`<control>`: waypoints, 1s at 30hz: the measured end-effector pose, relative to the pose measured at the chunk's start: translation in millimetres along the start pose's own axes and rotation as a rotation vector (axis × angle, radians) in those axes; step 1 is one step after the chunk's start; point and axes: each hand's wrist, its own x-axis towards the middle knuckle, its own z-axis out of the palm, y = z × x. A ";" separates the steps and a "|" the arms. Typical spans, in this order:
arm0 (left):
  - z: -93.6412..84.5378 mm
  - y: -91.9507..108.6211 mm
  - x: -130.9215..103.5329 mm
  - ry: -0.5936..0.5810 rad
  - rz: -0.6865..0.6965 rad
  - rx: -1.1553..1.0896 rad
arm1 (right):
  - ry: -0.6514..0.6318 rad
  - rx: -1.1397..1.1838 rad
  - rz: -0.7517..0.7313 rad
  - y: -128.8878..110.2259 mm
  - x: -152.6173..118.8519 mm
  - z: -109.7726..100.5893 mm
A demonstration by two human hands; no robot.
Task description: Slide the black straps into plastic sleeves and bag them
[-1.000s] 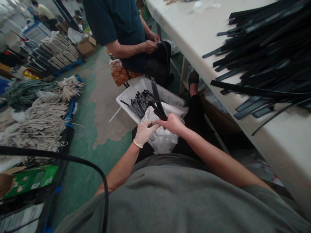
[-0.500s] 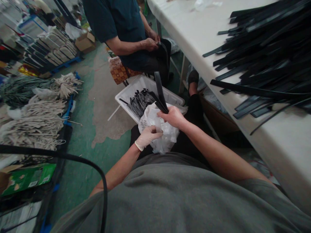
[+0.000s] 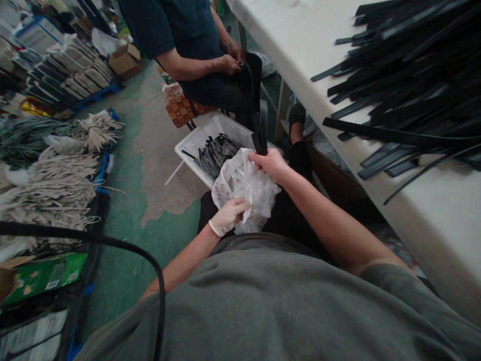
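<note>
My right hand (image 3: 271,164) is closed around a few flat black straps (image 3: 259,138), which point up and away from me. Its thumb and fingertips also touch clear plastic at the top of a crumpled heap. My left hand (image 3: 229,216), in a pale thin glove, pinches the lower part of this clear plastic, apparently a thin bag. Beneath both hands, a white plastic bag (image 3: 222,186) with loose clear plastic in it rests on my lap. Just beyond stands a white crate (image 3: 220,123) holding a pile of black straps in clear plastic (image 3: 216,153).
A white table (image 3: 300,55) on the right bears a big heap of black straps (image 3: 406,90). A co-worker (image 3: 188,45) sits ahead, hands together on a dark strap. Bundled cords (image 3: 56,185) lie on pallets at left. A black cable (image 3: 124,244) crosses the lower left.
My right hand has moved slightly up and right, and the straps stand more upright and closer together. The clear plastic is now drawn up toward my right fingertips. My left hand stays low.
</note>
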 end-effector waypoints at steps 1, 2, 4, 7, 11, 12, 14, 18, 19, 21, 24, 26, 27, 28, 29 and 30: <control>0.8 -1.1 0.2 0.012 0.007 -0.046 | 0.000 0.025 0.004 0.0 1.0 -1.1; 1.4 -1.7 0.4 0.019 0.013 -0.074 | 0.002 0.043 0.007 0.6 1.9 -2.0; 1.7 -1.8 0.8 0.021 0.013 -0.074 | 0.004 0.058 0.016 3.2 3.0 -3.3; 1.0 -0.9 2.3 0.024 0.001 0.009 | 0.012 0.051 0.023 8.4 3.2 -3.0; 3.7 -1.6 4.6 0.027 0.028 0.105 | -0.003 0.050 -0.005 11.1 1.1 -0.1; 5.7 -1.8 4.7 0.020 0.040 0.111 | -0.007 0.051 -0.006 10.9 0.5 0.7; 10.7 -1.8 3.8 0.014 0.052 0.086 | -0.006 0.055 -0.002 10.4 -0.1 1.7; 19.3 0.7 -1.5 0.076 0.095 -0.068 | 0.023 0.080 0.013 12.0 2.9 0.1; 20.2 1.4 -3.1 0.088 0.118 -0.113 | 0.035 0.087 0.018 12.7 4.3 -1.0; 20.8 2.0 -5.8 0.093 0.153 -0.177 | 0.058 0.097 0.027 13.5 6.8 -3.1; 20.6 1.3 -7.9 0.042 0.116 -0.147 | 0.063 0.083 0.036 12.5 7.9 -4.8; 20.4 0.7 -8.1 -0.013 0.055 -0.091 | 0.042 0.060 0.032 11.3 6.5 -4.3; 20.2 0.5 -7.9 -0.045 0.022 -0.071 | 0.028 0.049 0.026 11.0 5.7 -3.7; 19.5 0.4 -7.6 -0.073 -0.010 -0.059 | 0.017 0.039 0.020 11.1 5.0 -2.9; 18.5 0.2 -7.0 -0.099 -0.042 -0.052 | 0.008 0.028 0.013 11.8 4.6 -2.0; 17.0 -0.1 -6.1 -0.122 -0.072 -0.045 | 0.002 0.018 0.007 13.1 4.6 -1.2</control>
